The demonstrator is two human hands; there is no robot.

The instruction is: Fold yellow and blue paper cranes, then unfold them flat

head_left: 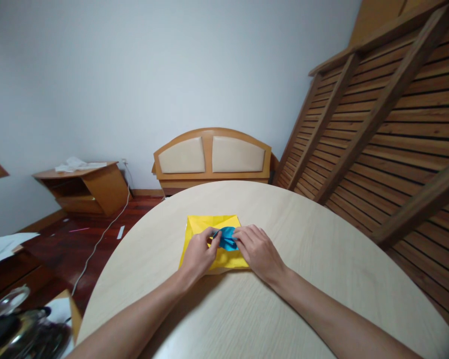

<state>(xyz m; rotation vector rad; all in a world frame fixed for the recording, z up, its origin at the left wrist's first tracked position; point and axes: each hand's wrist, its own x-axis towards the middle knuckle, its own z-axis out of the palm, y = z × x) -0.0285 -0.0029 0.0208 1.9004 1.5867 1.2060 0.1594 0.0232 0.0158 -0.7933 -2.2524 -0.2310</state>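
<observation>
Left grip (201, 253) and right grip (260, 251) pinch blue paper (228, 239) over yellow paper (226, 260)

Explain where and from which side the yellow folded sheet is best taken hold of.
Probably by the far edge of the yellow folded sheet, coming from the far side of the table: that edge looks straight and uncovered, while the left hand and right hand overlap its sides and pinch the crinkled blue piece over its middle.
</observation>
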